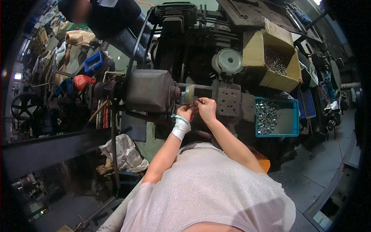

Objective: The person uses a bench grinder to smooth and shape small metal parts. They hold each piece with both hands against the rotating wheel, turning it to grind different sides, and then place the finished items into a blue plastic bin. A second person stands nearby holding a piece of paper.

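Observation:
My left hand [186,112], its wrist wrapped in a white band [181,128], is closed just under a round wheel [189,94] with a yellowish, pale blue rim. My right hand [207,109] is pinched beside it, fingertips almost meeting those of the left. Between them a small metal piece [203,102] shows at the right fingertips; its kind is too small to tell. What the left fingers hold is hidden. The wheel sits on the spindle of a dark machine with a boxy grey housing [150,91]. Right of my hands stands a drilled metal block [228,101].
A blue bin [286,135] with many small shiny metal parts [266,118] stands at the right. Behind it is an open cardboard box [253,48] of similar parts. A round metal handwheel [230,60] rises beyond the block. A person [116,25] is at the far left.

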Action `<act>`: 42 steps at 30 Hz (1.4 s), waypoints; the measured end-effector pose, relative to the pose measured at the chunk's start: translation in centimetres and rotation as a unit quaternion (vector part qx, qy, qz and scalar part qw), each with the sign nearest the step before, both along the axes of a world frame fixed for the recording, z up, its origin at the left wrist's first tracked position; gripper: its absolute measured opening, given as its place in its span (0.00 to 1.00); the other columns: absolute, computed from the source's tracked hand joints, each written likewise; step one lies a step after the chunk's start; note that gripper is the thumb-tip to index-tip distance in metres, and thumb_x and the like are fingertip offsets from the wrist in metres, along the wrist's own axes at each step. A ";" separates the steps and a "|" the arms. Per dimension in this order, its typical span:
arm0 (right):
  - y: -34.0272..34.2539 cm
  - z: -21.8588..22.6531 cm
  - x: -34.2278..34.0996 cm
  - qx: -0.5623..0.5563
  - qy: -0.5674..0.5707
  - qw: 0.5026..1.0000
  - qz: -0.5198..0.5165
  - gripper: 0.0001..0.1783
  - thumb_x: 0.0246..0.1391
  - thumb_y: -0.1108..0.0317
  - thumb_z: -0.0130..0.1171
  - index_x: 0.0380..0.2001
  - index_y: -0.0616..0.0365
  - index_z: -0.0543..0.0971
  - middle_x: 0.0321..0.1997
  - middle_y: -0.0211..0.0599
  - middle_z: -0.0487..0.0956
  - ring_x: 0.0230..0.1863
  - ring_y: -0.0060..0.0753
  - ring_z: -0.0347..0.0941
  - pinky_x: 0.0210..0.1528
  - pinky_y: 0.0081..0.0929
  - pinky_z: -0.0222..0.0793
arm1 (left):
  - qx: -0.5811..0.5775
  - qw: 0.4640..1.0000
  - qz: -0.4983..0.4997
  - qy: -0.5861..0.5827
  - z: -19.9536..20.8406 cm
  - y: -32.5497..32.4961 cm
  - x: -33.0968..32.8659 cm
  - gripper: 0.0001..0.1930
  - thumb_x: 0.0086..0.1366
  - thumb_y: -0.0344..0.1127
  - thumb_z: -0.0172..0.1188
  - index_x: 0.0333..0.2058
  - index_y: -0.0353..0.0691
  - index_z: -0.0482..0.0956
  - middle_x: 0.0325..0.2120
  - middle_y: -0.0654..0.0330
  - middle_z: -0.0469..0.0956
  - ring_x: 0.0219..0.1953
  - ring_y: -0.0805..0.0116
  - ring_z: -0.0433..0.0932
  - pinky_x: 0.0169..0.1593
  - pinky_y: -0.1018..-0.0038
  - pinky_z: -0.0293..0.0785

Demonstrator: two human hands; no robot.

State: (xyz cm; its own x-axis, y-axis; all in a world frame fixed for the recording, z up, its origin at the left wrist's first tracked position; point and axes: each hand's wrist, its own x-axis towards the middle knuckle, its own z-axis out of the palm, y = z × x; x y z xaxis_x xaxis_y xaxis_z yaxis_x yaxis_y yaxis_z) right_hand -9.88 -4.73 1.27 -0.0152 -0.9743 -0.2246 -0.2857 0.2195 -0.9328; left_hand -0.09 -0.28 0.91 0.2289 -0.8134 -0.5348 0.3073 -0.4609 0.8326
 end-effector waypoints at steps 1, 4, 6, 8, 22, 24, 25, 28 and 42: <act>0.0 0.2 0.0 -0.003 0.001 1.000 -0.003 0.07 0.38 0.72 0.57 0.24 0.64 0.78 0.16 0.45 0.75 0.17 0.25 0.69 0.21 0.24 0.63 | -0.002 1.000 0.002 0.003 0.0 0.0 0.0 0.09 0.55 0.35 0.54 0.23 0.36 0.74 0.12 0.67 0.68 0.10 0.79 0.61 0.13 0.81 0.54; 0.0 0.4 0.0 -0.013 0.020 1.000 -0.001 0.07 0.38 0.72 0.57 0.24 0.65 0.78 0.15 0.45 0.74 0.16 0.23 0.68 0.21 0.23 0.63 | -0.011 1.000 0.003 -0.002 0.0 0.0 0.0 0.09 0.55 0.34 0.53 0.23 0.35 0.74 0.12 0.66 0.68 0.10 0.79 0.61 0.13 0.81 0.53; 0.2 0.2 0.0 0.001 -0.024 1.000 -0.005 0.07 0.39 0.73 0.57 0.24 0.65 0.78 0.15 0.41 0.75 0.16 0.21 0.67 0.20 0.22 0.62 | -0.021 1.000 -0.006 -0.022 0.4 0.1 -0.1 0.08 0.56 0.34 0.53 0.22 0.35 0.74 0.12 0.66 0.68 0.09 0.80 0.60 0.12 0.82 0.53; 0.6 0.3 -0.3 0.013 -0.078 0.997 0.000 0.07 0.40 0.73 0.57 0.25 0.66 0.78 0.15 0.36 0.74 0.16 0.19 0.67 0.19 0.19 0.61 | -0.023 0.998 -0.029 -0.046 1.3 0.5 0.1 0.10 0.57 0.35 0.52 0.22 0.35 0.74 0.12 0.65 0.69 0.09 0.80 0.60 0.12 0.82 0.53; 2.5 1.7 -1.8 0.090 -0.179 0.979 0.027 0.07 0.44 0.73 0.56 0.27 0.66 0.76 0.18 0.30 0.73 0.16 0.15 0.66 0.16 0.10 0.58 | 0.008 0.977 -0.057 0.206 0.4 2.4 1.4 0.10 0.57 0.40 0.53 0.29 0.40 0.73 0.18 0.67 0.69 0.15 0.82 0.61 0.15 0.84 0.54; 2.0 1.5 -1.7 0.092 -0.155 0.983 0.027 0.08 0.44 0.71 0.56 0.28 0.65 0.77 0.17 0.32 0.74 0.16 0.17 0.68 0.16 0.14 0.61 | 0.009 0.990 -0.062 0.129 0.5 2.0 1.2 0.08 0.57 0.38 0.54 0.29 0.39 0.73 0.16 0.67 0.69 0.15 0.81 0.62 0.15 0.84 0.54; 1.7 1.3 -1.7 0.093 -0.143 0.985 0.027 0.09 0.43 0.70 0.56 0.28 0.64 0.77 0.17 0.32 0.75 0.17 0.18 0.69 0.16 0.16 0.63 | 0.017 0.993 -0.067 0.094 0.8 1.7 1.1 0.08 0.57 0.37 0.54 0.28 0.39 0.73 0.15 0.67 0.68 0.14 0.81 0.62 0.15 0.83 0.55; 0.7 0.1 -1.1 0.065 -0.109 0.992 0.020 0.08 0.43 0.71 0.56 0.27 0.65 0.77 0.16 0.35 0.75 0.17 0.19 0.70 0.17 0.17 0.64 | 0.024 0.997 -0.073 0.025 0.5 0.8 0.8 0.07 0.56 0.36 0.54 0.26 0.38 0.74 0.13 0.67 0.68 0.12 0.79 0.61 0.15 0.81 0.55; 0.1 0.0 -0.2 0.008 -0.049 0.999 0.011 0.07 0.41 0.73 0.56 0.25 0.66 0.77 0.18 0.42 0.76 0.20 0.23 0.72 0.23 0.22 0.66 | -0.003 0.999 0.019 0.041 0.0 0.2 -0.4 0.07 0.54 0.33 0.55 0.22 0.36 0.73 0.11 0.67 0.66 0.10 0.79 0.60 0.14 0.82 0.52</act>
State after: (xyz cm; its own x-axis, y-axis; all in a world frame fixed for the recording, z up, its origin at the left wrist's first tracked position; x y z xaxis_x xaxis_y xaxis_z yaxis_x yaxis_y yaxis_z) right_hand -10.07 -4.60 1.23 0.0289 -0.9706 -0.2388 -0.1981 0.2286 -0.9532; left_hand -0.45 -0.03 0.87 0.2158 -0.8077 -0.5487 0.3921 -0.4430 0.8062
